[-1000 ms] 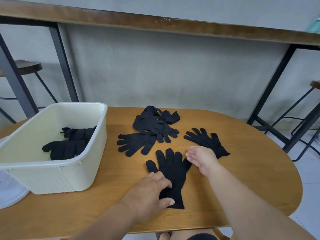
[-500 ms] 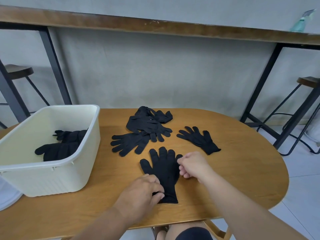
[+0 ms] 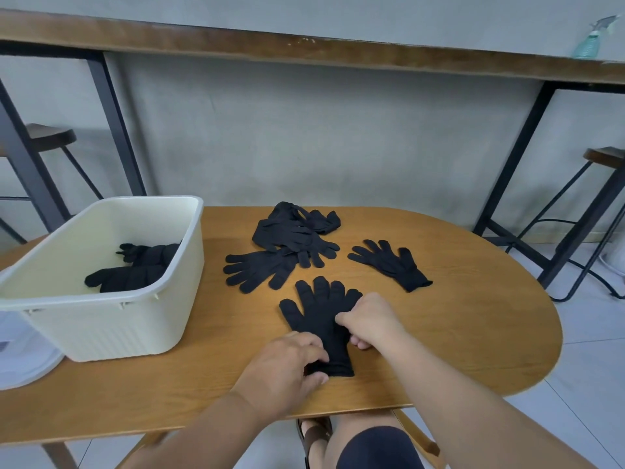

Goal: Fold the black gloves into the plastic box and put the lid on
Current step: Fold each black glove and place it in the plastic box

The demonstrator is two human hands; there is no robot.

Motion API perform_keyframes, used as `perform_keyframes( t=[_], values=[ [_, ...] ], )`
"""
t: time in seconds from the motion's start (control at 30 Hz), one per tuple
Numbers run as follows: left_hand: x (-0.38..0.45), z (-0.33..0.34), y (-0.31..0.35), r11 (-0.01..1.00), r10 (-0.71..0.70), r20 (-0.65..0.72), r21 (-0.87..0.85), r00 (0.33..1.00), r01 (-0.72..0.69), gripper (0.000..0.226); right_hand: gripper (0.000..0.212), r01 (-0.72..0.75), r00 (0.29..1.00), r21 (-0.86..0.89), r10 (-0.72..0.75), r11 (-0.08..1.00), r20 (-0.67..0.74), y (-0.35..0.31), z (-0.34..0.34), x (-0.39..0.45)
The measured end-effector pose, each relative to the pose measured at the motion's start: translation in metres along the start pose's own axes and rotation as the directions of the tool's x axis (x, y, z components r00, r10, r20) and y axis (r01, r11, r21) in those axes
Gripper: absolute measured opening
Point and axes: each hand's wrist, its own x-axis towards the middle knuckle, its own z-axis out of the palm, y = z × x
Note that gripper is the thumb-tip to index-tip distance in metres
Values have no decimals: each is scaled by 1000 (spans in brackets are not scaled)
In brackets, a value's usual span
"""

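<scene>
A black glove (image 3: 318, 313) lies flat near the front of the wooden table (image 3: 473, 333), fingers pointing away from me. My left hand (image 3: 287, 367) grips its cuff. My right hand (image 3: 368, 321) is closed on the glove's right edge near the palm. A cream plastic box (image 3: 111, 319) stands at the left with folded black gloves (image 3: 135, 269) inside. A single glove (image 3: 392, 264) lies to the right, another glove (image 3: 260, 269) in the middle, and a heap of gloves (image 3: 294, 228) behind it.
A white lid (image 3: 23, 360) lies at the table's left edge, partly under the box. A high counter runs along the wall behind, with a spray bottle (image 3: 595, 38) on it. Stools stand at the far left and right.
My right hand drew back from the glove's fingertips to its right edge and closed there. My left hand stayed on the cuff. The camera view shifted slightly.
</scene>
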Motion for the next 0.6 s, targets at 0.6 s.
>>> perform_keyframes(
  t=[0.6],
  values=[
    [-5,5,-3,999,19,9,44,1000,-19,30,8,308,941,-34,-309,951,-134,6,6,-28]
  ],
)
